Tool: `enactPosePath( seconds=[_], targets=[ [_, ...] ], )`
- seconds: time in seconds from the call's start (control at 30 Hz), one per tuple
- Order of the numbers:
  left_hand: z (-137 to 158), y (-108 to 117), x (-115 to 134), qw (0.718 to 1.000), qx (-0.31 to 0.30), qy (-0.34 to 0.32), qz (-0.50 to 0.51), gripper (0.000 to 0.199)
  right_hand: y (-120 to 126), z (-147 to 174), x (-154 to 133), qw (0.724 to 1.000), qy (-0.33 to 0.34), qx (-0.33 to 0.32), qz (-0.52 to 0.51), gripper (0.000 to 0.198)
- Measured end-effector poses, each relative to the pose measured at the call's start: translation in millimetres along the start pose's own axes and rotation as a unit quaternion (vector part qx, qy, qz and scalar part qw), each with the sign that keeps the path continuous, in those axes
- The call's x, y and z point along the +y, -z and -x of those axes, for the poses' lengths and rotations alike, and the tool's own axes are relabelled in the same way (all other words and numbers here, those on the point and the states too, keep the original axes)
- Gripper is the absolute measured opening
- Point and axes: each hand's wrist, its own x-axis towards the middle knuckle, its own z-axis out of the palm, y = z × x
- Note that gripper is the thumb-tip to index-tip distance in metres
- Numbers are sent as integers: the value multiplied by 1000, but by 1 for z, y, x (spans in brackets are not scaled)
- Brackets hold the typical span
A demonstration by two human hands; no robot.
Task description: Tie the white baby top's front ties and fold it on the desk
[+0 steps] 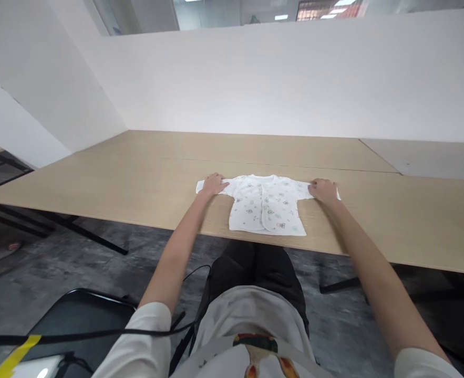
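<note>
A small white baby shirt (pixel 249 207) with a scattered print lies flat on the wooden table, its neckline toward the wall and its sleeves stretched out to both sides. On its left sleeve rests my left hand (pixel 214 184), palm down with the thumb apart from the fingers. My right hand (pixel 323 190) presses on the other sleeve in much the same way, and the cuff shows past its outer side. Neither hand lifts the cloth. An overlapping front edge runs down the middle of the shirt.
The light wooden table (pixel 137 184) reaches back to a white wall (pixel 255 84), with seams between its panels. A black chair (pixel 85 310) stands at lower left, crossed by a black cable (pixel 98 334). Part of another person's foot (pixel 14 246) shows at far left.
</note>
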Motion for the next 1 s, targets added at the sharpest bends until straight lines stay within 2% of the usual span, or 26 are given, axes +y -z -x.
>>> enactPosePath(
  seconds=[0.13, 0.23, 0.33, 0.43, 0.53, 0.63, 0.77, 0.83, 0.9, 1.0],
  targets=[
    [-6, 11, -12, 998, -59, 3, 34, 29, 4, 7, 17, 994, 90, -32, 61, 38],
    [-21, 34, -10, 997, -63, -22, 37, 26, 33, 3, 16, 989, 114, -50, 84, 33],
    [-40, 75, -3, 999, 21, -47, 5, 32, 81, -4, 18, 993, 78, 27, 86, 30],
    [-47, 122, 6, 988, 131, -48, -59, 46, 129, -9, 30, 984, 38, 161, 71, 34],
    [-36, 149, 10, 974, 190, -77, -99, 56, 151, -7, 47, 968, 24, 240, 76, 49],
    [-12, 143, 5, 971, 153, -123, -139, 53, 137, 9, 63, 969, 34, 220, 110, 45],
    [35, 102, -15, 976, 45, -172, -130, 27, 83, 51, 84, 975, 97, 147, 136, 26],
    [60, 81, -25, 976, 14, -181, -119, 25, 58, 76, 93, 979, 106, 131, 115, 23],
    [82, 65, -34, 981, 14, -167, -102, 29, 40, 100, 97, 984, 91, 130, 79, 24],
    [107, 46, -41, 992, 69, -96, -38, 29, 28, 125, 95, 985, 16, 172, 0, 23]
  ],
)
